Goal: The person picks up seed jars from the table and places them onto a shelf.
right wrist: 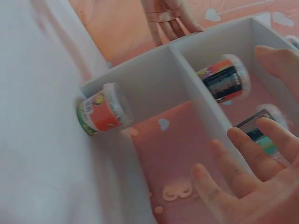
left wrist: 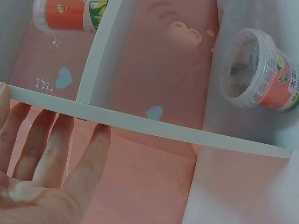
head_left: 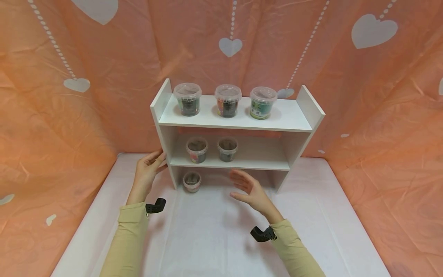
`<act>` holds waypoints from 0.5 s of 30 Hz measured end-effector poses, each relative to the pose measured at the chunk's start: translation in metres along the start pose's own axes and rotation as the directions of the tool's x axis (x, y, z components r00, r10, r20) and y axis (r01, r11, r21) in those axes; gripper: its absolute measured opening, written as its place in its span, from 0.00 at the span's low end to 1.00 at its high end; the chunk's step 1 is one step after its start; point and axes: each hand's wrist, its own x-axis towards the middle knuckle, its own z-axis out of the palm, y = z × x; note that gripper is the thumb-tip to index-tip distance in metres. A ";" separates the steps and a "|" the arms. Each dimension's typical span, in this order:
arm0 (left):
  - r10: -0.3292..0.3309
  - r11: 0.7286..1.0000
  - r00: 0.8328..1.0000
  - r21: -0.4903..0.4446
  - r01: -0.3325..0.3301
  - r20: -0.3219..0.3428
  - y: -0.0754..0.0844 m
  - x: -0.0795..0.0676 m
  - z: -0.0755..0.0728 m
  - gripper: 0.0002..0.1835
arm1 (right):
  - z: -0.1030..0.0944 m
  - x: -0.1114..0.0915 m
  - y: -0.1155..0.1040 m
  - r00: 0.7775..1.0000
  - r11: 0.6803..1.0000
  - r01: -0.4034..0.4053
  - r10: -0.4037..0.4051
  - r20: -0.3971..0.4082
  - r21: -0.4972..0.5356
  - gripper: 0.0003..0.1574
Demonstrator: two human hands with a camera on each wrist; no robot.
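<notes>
A white tiered shelf [head_left: 290, 115] stands on the table. My left hand [head_left: 146, 171] rests its extended fingers against the outside of the left side panel [left wrist: 140, 123]. The right hand [head_left: 252, 194] hovers before the middle board, fingers spread and holding nothing. Three lidded plastic cups, a left one [head_left: 189, 104], a centre one [head_left: 228, 105] and a green-labelled one [head_left: 261, 107], stand on the top board. On the middle board are two more cups, one at the left [head_left: 197, 153] and one beside it [head_left: 227, 153]. A cup with a red-orange label [right wrist: 100, 112] sits at the bottom left.
The white-covered table [head_left: 200, 238] extends in front of the shelf. An orange curtain [head_left: 194, 50] with white hearts hangs behind and on both sides. Black wrist cameras are worn on the left wrist [head_left: 155, 206] and right wrist [head_left: 263, 234].
</notes>
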 end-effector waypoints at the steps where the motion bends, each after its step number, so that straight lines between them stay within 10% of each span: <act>1: 0.001 1.000 1.000 -0.004 -0.001 -0.002 0.000 0.000 0.000 0.30 | 0.001 0.000 0.002 1.000 1.000 -0.003 0.003 0.002 0.003 0.43; 15: 0.001 1.000 1.000 -0.018 -0.001 -0.014 -0.001 0.001 0.000 0.30 | 0.014 0.005 0.006 0.992 0.992 -0.123 0.122 0.022 0.032 0.42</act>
